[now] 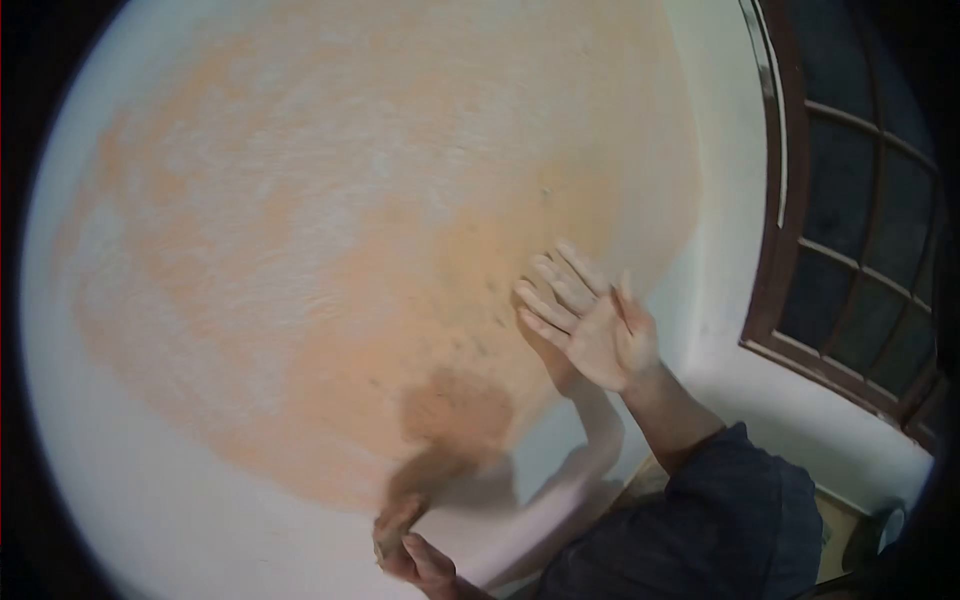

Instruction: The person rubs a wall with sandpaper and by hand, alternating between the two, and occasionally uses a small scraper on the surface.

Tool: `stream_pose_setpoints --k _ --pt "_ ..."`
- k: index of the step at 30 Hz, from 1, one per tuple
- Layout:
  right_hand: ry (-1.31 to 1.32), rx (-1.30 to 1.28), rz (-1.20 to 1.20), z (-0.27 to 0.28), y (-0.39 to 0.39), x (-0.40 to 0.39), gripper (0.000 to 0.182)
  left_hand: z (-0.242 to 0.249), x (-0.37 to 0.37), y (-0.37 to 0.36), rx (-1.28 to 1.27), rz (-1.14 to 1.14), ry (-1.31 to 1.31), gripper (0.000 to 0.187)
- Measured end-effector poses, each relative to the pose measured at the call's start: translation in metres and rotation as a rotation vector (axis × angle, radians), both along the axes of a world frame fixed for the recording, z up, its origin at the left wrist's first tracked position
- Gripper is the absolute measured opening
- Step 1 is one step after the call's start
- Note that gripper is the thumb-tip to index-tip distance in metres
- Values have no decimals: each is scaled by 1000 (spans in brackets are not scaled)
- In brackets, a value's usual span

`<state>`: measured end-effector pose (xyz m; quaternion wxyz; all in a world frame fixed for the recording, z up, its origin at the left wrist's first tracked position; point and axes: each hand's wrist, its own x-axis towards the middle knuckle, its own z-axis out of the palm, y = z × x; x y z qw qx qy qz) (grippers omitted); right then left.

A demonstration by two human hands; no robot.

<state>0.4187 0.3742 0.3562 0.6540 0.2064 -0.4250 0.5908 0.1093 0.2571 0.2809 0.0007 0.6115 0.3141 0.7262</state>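
My right hand (595, 325) is raised before the painted wall (340, 230), palm toward me and fingers spread, with nothing in it. Pale residue covers its fingers and palm, and its shadow falls just beside it. Lower down, my left hand (415, 560) has its fingers curled by the bottom border of the orange patch. A brownish, lumpy shape shows at those fingers; I cannot tell what it is. Dark shadows spread over the wall above this hand. Orange and whitish strokes mottle the patch, with several small dark specks left of my right hand.
A dark-framed window (850, 230) with several panes stands at the right. Plain white wall (725, 200) runs between it and the orange patch. My dark sleeve (720, 520) crosses the lower right, near a dark round object (885, 530) on the floor.
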Motion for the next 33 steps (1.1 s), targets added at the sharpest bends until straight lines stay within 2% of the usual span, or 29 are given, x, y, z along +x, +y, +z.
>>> stream_pose_setpoints --k 1,2,3,4,5,6,8,9,11,12,14,15,17,19,21,23,25,26,27,28,29,30,32,33 --pt "15 34 199 -9 2 7 80 0 12 2 57 24 -65 41" --pt "17 10 196 -21 3 11 80 -2 22 4 -9 -22 -102 33" --pt "-28 39 232 -32 3 13 77 -2 30 9 -26 -17 -105 33" --pt "-75 74 268 -45 6 16 73 -1 38 16 4 -7 37 30" --pt "-147 -13 131 -73 13 16 65 -1 47 22 40 -1 181 28" --pt "-217 -96 -14 -99 16 19 57 -3 61 25 -11 -94 180 21" --pt "-800 1 -695 -96 -5 38 52 -3 93 31 -85 -179 232 17" --pt "-795 -17 -711 -91 -4 51 52 -3 109 32 -169 -249 286 14" --pt "-943 -4 -569 -80 1 66 44 -6 135 36 -229 -262 321 10" --pt "-931 -25 -579 -81 8 76 44 -4 150 42 -231 -260 333 9" --pt "-781 200 -652 -88 25 98 42 -6 180 59 -225 -196 371 9" --pt "-774 178 -664 -84 24 108 42 -9 199 67 -235 -214 386 9" --pt "-723 296 -763 -81 20 134 35 -15 238 80 -383 -391 118 5" --pt "-697 277 -703 -108 24 162 34 -27 276 102 -340 -309 314 7" --pt "-659 267 -649 -125 32 201 33 -38 328 116 -503 -362 273 9" --pt "-698 -27 -591 -146 33 252 25 -41 374 133 -616 -345 311 12" --pt "-701 -306 -588 -187 57 309 19 -26 418 147 -714 -469 505 28" --pt "-362 -420 -436 -207 79 337 24 -22 432 152 -731 -465 525 28" --pt "-29 -518 -281 -217 99 369 28 -18 446 156 -733 -418 600 38" --pt "-289 -421 -903 -209 114 407 28 -15 461 160 -728 -371 666 48" --pt "-558 -271 -1514 -198 128 439 29 -14 468 164 -733 -365 661 48" --pt "-560 -265 -1506 -181 138 454 29 -15 469 167 -739 -376 663 51" --pt "-422 -103 -1822 -148 162 469 30 -11 475 169 -731 -373 648 53" --pt "-503 82 -1933 -141 186 482 34 -11 478 170 -735 -364 640 53"
